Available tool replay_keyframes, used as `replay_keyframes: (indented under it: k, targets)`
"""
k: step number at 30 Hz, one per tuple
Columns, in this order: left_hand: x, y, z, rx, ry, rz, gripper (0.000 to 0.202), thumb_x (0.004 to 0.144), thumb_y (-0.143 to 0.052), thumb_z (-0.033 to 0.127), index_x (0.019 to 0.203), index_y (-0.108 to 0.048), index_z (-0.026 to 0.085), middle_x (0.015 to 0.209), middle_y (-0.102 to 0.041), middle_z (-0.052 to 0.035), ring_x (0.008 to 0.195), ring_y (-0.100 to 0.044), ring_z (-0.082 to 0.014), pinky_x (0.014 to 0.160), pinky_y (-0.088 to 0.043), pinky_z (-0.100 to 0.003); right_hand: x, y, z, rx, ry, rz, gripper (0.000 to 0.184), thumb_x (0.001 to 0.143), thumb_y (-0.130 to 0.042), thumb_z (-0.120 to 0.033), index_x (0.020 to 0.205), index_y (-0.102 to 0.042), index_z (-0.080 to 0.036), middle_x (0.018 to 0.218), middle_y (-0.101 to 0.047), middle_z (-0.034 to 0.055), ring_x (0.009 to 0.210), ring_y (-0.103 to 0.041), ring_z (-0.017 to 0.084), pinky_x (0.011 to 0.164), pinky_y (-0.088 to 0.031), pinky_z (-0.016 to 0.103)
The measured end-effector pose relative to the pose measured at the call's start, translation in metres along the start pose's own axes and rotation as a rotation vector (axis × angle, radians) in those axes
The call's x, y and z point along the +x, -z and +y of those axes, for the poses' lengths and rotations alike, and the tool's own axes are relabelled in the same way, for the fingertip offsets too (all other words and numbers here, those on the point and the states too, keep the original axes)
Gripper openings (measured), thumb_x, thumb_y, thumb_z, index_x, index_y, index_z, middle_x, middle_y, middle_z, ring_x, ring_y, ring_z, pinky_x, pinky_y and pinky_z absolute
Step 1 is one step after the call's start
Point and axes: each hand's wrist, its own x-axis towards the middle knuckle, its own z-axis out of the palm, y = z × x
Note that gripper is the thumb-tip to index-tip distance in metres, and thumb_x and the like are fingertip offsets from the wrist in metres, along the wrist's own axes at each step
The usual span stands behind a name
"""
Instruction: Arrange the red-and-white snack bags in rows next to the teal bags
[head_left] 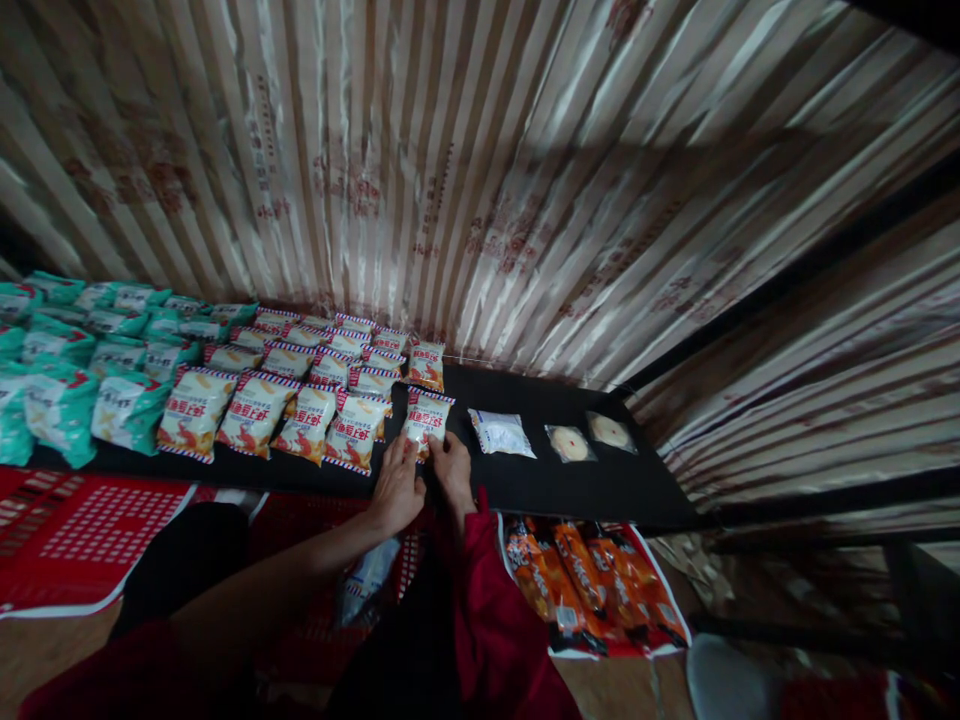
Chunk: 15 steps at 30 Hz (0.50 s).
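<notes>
A small snack bag [428, 412] with a striped top edge and red lettering stands on the black shelf [600, 490], at the right end of a front row of matching bags [350, 428]. My left hand [400, 487] has its fingers closed on the bag's lower left side. At the lower right side, my right hand [453, 470] grips the same bag with thumb and fingers. Another matching bag [426, 366] stands behind it. To the right lies a white packet [502, 433], flat on the shelf.
Teal bags [129, 408] fill the shelf's left end. Two round wrapped pieces lie to the right, the nearer one [570, 443] by the white packet. Below the shelf are a red basket [112, 525] and orange packets [581, 570]. A striped curtain [420, 180] hangs behind.
</notes>
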Motion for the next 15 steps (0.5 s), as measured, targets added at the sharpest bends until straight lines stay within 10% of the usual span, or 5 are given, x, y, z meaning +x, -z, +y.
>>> replay_keyframes:
  k: [15]
  targets:
    - [0.023,-0.005,0.0,0.015,0.02,-0.04,0.067,0.07,-0.045,0.011,0.136,-0.037,0.002,0.15,-0.026,-0.0196,0.141,-0.015,-0.0296,0.114,-0.022,-0.05,0.025,-0.006,-0.001,0.048,-0.006,0.017,0.036,0.082,-0.048,-0.041,0.101,-0.067,-0.016,0.082,-0.07,0.0076,0.071,-0.062,0.019,0.067,-0.046,0.027]
